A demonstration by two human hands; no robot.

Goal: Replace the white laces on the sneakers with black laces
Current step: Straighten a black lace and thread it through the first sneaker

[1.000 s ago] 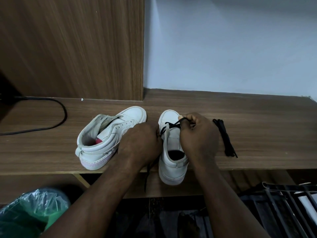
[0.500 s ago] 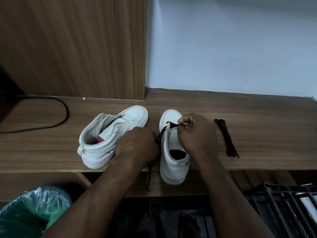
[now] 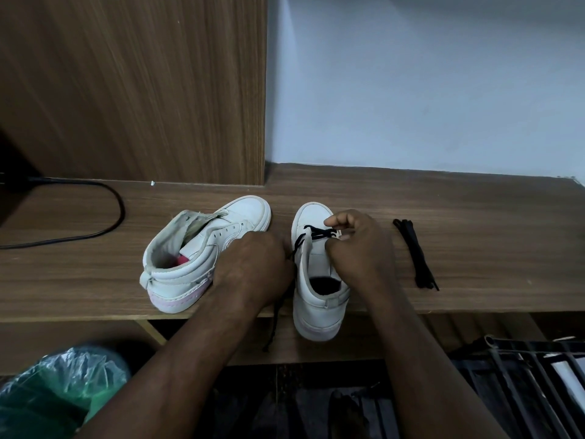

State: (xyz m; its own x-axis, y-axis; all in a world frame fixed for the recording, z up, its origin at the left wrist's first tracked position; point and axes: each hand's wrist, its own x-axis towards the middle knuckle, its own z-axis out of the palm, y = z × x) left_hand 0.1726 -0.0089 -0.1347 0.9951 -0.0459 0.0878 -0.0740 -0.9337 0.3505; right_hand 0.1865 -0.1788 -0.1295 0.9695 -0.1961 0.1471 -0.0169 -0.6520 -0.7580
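Wood-grain table (image 3: 474,217) spans the middle of the frame, backed by a pale wall and a wooden panel. Two white sneakers are counted: a tipped sneaker (image 3: 205,248) at centre left, unlaced, and an upright sneaker (image 3: 311,213) at centre. Two black laces are counted: a threaded lace (image 3: 316,231) crossing the eyelets nearest the toe, and a spare lace (image 3: 414,255) bundled at centre right, well apart. No white lace is seen. The threaded lace is pinched by the right hand (image 3: 361,248). The left hand (image 3: 253,267) is laid beside the shoe with its fingers hidden, so its hold cannot be told. Lacing is judged barely begun. Next, the pinched end must be fed through the following eyelet and drawn even.
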